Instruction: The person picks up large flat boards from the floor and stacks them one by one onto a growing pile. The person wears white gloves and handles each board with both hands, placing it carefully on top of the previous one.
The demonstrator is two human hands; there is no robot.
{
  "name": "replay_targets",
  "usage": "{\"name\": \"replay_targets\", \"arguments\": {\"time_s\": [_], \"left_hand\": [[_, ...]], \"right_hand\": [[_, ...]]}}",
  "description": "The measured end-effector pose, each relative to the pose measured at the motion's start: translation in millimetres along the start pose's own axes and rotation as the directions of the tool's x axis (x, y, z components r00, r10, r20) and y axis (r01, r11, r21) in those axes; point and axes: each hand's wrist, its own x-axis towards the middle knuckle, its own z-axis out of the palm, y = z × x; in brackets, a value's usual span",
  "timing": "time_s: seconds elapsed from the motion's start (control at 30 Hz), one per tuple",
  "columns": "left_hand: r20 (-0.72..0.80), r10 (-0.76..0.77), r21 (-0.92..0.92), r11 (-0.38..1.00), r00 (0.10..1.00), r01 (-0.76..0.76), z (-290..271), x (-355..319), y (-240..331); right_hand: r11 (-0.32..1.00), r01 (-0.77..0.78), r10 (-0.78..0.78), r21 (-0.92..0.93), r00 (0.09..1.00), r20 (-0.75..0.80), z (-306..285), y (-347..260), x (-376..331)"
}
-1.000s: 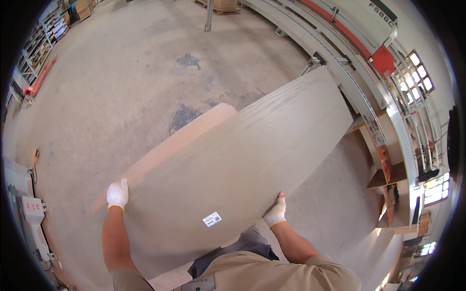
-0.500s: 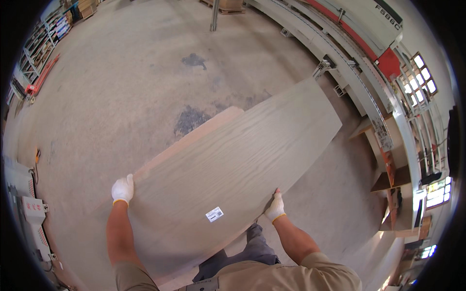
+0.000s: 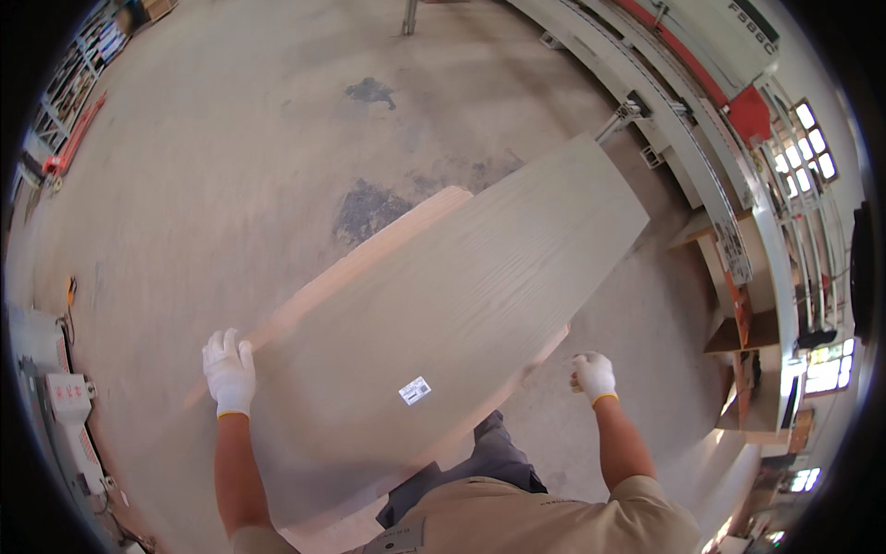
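A long grey wood-grain board [image 3: 461, 277] stretches diagonally from near my legs to the far right, with a white label [image 3: 414, 391] on its near part. A pale pinkish panel [image 3: 378, 242] shows past its far-left edge and along its near-right edge; the grey board hides the rest. My left hand [image 3: 229, 371], in a white knit glove, is by the board's left edge, open with fingers apart. My right hand [image 3: 592, 376], gloved likewise, hovers to the right of the board, apart from its edge, fingers curled in with nothing visible in them.
A long machine with a metal rail [image 3: 683, 152] runs along the right side, with wooden shelving [image 3: 748, 337] nearer. At the left stands a grey-white machine [image 3: 66, 392]. Racks [image 3: 65, 102] and a red pallet jack [image 3: 78, 134] are at the far left. Dark stains mark the concrete floor.
My right hand has let go of the board's near-right edge and moved away to the right. My left hand has loosened, its fingers spreading. More of the pinkish panel shows beneath the board.
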Motion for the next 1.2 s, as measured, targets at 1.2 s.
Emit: {"name": "replay_targets", "arguments": {"time_s": [1.2], "left_hand": [[0.006,-0.967,-0.262,-0.248,-0.255,0.933,158.0,-418.9,-150.6]], "right_hand": [[0.703,0.004,0.018,0.711,1.0,-0.023,81.1,-15.4,212.3]]}}
